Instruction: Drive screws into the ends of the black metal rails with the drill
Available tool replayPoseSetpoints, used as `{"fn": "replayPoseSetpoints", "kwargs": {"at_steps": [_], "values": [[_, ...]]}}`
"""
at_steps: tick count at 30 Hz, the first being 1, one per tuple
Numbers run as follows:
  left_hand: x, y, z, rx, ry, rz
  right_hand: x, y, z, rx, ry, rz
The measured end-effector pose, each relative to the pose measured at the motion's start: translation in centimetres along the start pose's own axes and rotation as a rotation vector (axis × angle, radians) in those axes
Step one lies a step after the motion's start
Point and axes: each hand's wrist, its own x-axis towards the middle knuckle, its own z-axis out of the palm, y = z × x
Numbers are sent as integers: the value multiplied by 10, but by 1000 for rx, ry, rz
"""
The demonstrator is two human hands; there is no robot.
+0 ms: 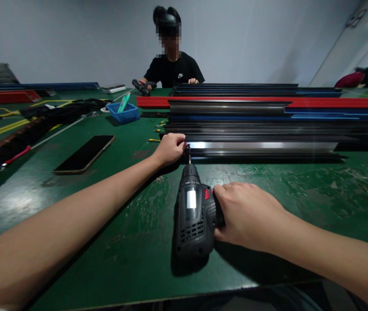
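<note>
My right hand is wrapped round the grip of a black cordless drill, which lies on its side above the green tabletop. The drill's bit points away from me and meets the left end of a dark metal profile. At that same end my left hand is closed, its fingertips pinching the profile close beside the bit. What lies under those fingertips is hidden. Short yellow-green wires stick out from the profile ends just beyond my left hand.
More long profiles, among them a red one, lie stacked behind. To the left are a phone, a blue bin and a red-handled screwdriver. Across the green table a person holds another drill.
</note>
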Motion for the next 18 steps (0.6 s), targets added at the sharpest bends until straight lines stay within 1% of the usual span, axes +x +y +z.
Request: {"fn": "replayPoseSetpoints", "kwargs": {"at_steps": [7, 14, 18], "values": [[0, -2, 0, 10, -11, 12, 1, 1, -1, -6, -29, -5], [0, -2, 0, 28, -11, 2, 1, 1, 1, -4, -8, -2], [0, -2, 0, 24, -12, 0, 1, 1, 0, -5, -22, 6]]}}
